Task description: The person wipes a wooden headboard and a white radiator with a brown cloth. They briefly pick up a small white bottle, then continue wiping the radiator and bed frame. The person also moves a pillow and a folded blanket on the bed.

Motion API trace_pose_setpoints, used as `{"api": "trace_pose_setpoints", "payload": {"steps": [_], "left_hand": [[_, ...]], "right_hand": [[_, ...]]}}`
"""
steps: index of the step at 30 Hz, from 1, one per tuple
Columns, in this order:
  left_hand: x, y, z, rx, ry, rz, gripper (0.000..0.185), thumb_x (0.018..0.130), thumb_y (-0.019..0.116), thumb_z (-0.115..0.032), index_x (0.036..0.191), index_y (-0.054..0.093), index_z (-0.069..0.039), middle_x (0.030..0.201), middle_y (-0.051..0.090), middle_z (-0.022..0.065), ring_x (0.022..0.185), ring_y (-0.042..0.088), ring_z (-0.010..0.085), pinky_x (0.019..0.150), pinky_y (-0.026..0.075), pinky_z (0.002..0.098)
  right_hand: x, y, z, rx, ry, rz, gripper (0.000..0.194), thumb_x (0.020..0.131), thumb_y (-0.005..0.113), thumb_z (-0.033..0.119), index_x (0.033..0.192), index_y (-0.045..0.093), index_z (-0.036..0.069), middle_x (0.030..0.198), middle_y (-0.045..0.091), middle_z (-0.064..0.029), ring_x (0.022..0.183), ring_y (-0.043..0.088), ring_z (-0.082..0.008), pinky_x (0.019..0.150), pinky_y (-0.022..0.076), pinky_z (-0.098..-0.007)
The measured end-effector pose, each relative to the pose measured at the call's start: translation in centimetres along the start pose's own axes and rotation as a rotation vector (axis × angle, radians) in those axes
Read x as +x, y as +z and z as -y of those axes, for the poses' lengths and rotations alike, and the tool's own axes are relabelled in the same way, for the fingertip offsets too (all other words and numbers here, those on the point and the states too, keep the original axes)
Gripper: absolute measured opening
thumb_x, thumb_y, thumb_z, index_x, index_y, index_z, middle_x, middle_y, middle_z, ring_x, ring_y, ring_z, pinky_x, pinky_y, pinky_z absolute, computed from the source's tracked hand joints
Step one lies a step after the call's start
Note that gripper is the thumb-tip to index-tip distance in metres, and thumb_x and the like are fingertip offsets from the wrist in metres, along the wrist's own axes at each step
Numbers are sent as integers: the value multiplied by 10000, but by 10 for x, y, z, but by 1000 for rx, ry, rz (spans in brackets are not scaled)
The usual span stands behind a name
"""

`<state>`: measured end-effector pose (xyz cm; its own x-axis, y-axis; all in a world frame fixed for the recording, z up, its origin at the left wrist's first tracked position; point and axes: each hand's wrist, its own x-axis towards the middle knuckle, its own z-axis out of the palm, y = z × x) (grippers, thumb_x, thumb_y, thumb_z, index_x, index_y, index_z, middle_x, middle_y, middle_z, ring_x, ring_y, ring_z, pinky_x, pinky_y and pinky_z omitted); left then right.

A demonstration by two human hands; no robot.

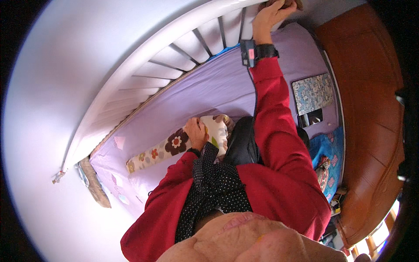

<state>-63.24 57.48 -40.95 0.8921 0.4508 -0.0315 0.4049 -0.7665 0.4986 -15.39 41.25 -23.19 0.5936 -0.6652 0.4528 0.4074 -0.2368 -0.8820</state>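
My left hand [196, 132] lies with bent fingers on a long cream cushion [160, 154] printed with brown and orange flowers. It grips the cushion near its wider end, by my dark-trousered leg. My right arm stretches far forward, and the right hand [270, 16] is at the top rim of the view, beside the end of a white ribbed radiator [183, 49]. Its fingers close on a brown object [296, 5], which the frame edge cuts off, so its kind is unclear. A black strap with a small device [248, 54] sits on the right wrist.
A lilac sheet [209, 88] covers the bed along the radiator. On it lie a patterned flat case [313, 93], a dark phone-like device [311, 118] and a blue flowered cloth [334, 147]. A brown wooden panel [363, 114] bounds the right side. A valve [59, 177] sticks out at the radiator's near end.
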Motion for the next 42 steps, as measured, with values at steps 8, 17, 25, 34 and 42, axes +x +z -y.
{"api": "trace_pose_setpoints", "payload": {"steps": [8,17,25,34,42], "left_hand": [[-1,-6,-9,-90,-16,-36,173,899,576,-232,971,560,-76,962,570,138,980,538,369,856,368,512],[-1,-16,-22,-35,-51,-74,171,887,597,-248,938,574,-86,960,574,123,979,533,356,853,370,494],[-3,-16,-18,-65,-29,-101,213,836,643,-260,951,596,-87,930,562,133,966,529,369,831,373,503],[-14,40,6,-745,-135,-404,131,785,628,-160,855,623,-49,862,619,173,872,560,438,757,406,539],[70,-172,-15,-638,-119,-979,139,930,600,-37,1066,615,-14,1027,603,144,946,543,314,862,435,398]], "right_hand": [[-68,-3,88,-117,-302,123,362,967,621,220,1264,630,13,1401,527,-251,1279,472,-430,1091,373,-499],[-161,-21,179,-216,-448,622,335,891,677,118,1221,676,55,1325,562,-246,1212,456,-454,1056,394,-521],[-259,-11,243,-116,-583,762,331,843,728,144,1165,684,83,1264,606,-198,1120,512,-432,947,469,-516],[-339,10,268,24,-657,894,334,801,718,154,1132,691,122,1203,598,-137,1121,510,-395,945,457,-490],[-325,26,266,158,-925,1185,296,939,583,285,1174,695,146,1219,651,-112,1121,563,-375,998,407,-503]]}}
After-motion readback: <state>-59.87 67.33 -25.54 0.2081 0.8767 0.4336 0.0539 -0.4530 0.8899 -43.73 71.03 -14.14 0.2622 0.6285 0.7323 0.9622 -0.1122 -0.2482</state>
